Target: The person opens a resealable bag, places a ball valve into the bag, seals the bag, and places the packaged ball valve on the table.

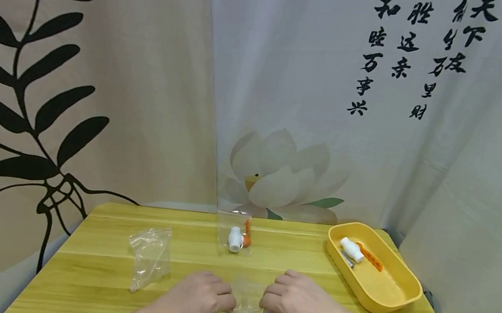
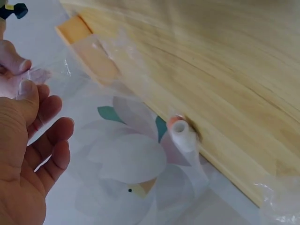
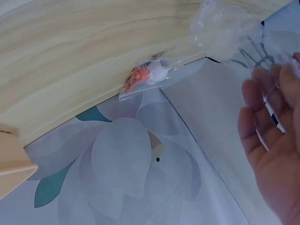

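Observation:
Over the front of the table, a clear plastic bag point(image 1: 247, 299) spans the gap between the two hands. My left hand point(image 1: 202, 301) pinches one side of it between thumb and forefinger, the other fingers loosely bent in the left wrist view. My right hand point(image 1: 299, 307) pinches the opposite side, its remaining fingers relaxed in the right wrist view. Farther back on the table is a small clear bag point(image 1: 224, 223) holding a white plastic piece point(image 1: 235, 239) and an orange piece point(image 1: 247, 234). Another crumpled clear bag point(image 1: 152, 258) lies left of the left hand.
A yellow tray point(image 1: 388, 296) stands on the right, with a white cylindrical piece point(image 1: 351, 250), an orange strip point(image 1: 371, 258) and small metal parts point(image 1: 346, 258) inside. A printed curtain point(image 1: 169, 85) hangs right behind the wooden table point(image 1: 94, 263).

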Available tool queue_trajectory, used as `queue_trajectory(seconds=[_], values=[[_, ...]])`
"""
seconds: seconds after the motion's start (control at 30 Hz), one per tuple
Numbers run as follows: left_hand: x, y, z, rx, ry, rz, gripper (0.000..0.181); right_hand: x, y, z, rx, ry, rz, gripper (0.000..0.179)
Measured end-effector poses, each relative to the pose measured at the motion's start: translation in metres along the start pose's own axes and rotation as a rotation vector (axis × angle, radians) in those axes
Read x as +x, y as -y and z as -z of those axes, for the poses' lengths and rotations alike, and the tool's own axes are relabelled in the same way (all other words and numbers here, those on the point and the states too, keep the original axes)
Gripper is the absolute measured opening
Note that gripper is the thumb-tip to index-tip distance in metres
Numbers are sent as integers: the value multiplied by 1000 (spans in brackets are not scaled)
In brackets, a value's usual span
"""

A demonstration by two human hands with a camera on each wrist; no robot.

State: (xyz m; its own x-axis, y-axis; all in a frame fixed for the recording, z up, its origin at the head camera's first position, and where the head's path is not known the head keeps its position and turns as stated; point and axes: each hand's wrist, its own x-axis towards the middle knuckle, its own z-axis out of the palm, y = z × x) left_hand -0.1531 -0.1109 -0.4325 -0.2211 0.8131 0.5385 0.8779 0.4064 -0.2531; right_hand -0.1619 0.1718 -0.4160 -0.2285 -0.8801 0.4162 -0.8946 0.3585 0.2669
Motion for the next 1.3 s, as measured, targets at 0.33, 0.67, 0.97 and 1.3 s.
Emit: queue_trajectory(seconds=[0.33, 0.67, 0.97, 1.3], values=[[1, 4, -2, -23, -29, 11, 19, -3, -8, -10, 0, -48, -37, 10], [5, 6, -3, -27, -25, 25, 17, -7, -13, -13, 20, -91, -36, 12], [6, 7, -7, 3, -55, 5, 17, -9, -12, -13, -5, -89, -28, 8], [7, 2, -9, 59, -70, -49, 18, -9, -9, -12, -11, -82, -41, 9]])
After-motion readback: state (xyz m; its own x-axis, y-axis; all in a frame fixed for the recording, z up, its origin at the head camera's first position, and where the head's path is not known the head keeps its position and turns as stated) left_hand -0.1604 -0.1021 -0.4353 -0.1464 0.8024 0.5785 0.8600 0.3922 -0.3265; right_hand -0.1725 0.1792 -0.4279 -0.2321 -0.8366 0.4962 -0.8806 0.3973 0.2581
